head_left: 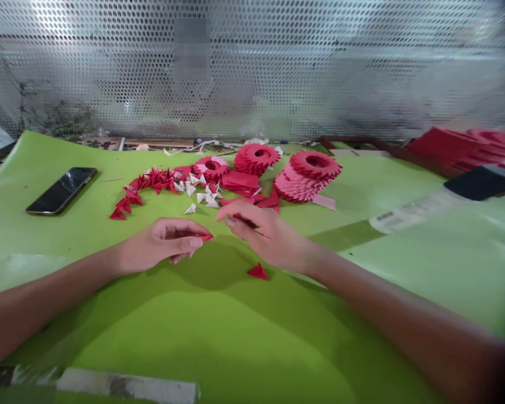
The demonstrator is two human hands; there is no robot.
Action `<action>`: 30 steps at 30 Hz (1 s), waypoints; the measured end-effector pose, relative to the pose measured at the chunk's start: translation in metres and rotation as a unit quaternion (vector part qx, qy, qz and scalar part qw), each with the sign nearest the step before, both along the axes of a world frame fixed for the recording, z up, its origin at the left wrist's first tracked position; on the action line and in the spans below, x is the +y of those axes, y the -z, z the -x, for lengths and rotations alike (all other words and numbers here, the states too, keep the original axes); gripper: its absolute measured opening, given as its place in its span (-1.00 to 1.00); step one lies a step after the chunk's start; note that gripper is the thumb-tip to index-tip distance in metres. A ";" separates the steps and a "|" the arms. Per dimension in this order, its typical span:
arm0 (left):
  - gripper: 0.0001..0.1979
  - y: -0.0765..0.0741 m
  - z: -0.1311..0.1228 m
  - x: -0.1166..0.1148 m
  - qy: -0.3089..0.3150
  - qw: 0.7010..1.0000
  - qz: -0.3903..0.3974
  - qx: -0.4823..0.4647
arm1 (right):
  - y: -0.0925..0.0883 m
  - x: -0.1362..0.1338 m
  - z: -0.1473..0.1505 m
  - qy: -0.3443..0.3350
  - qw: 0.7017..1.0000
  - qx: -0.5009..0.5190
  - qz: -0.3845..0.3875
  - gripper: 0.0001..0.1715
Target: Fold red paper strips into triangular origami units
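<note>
Between the thumb and fingers of my left hand (pixel 157 244) is a small folded red paper piece (pixel 207 237), its pointed tip showing past the fingertips. My right hand (pixel 273 235) hovers just to the right of it, fingers curved and slightly apart from the thumb, with nothing visible in them. A loose red folded paper triangle (pixel 258 272) lies on the green mat (pixel 219 348) below my right wrist. Behind the hands lie white folded pieces (pixel 201 196), a row of red folded pieces (pixel 131 196) and a stack of red paper slips (pixel 239 182).
Ring-shaped folded-paper stacks stand at the back: a red one (pixel 257 159) and a red-and-pink one (pixel 307 177). A phone (pixel 62 191) lies at left. To the right are a clear tube with a dark end (pixel 421 207) and red paper bundles (pixel 450 147). A perforated metal panel (pixel 252 73) rises behind.
</note>
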State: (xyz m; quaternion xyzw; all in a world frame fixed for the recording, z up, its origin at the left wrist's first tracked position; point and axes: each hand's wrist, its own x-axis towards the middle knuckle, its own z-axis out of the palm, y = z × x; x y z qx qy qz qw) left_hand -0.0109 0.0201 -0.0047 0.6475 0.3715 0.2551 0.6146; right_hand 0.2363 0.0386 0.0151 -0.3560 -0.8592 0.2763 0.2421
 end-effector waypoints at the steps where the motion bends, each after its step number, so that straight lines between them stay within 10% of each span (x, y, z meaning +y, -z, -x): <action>1: -0.69 0.000 0.000 0.000 0.001 1.000 0.000 0.002 | -0.001 0.000 0.000 -0.008 1.000 -0.017 0.004 -0.70; 23: -0.69 0.006 0.001 0.000 -0.011 0.999 0.033 -0.034 | 0.004 -0.004 -0.004 0.006 0.997 -0.077 0.029 -0.50; 30: -0.66 0.006 0.002 0.000 0.002 0.999 0.021 -0.031 | 0.004 -0.007 -0.003 0.011 0.988 -0.063 -0.144 -0.47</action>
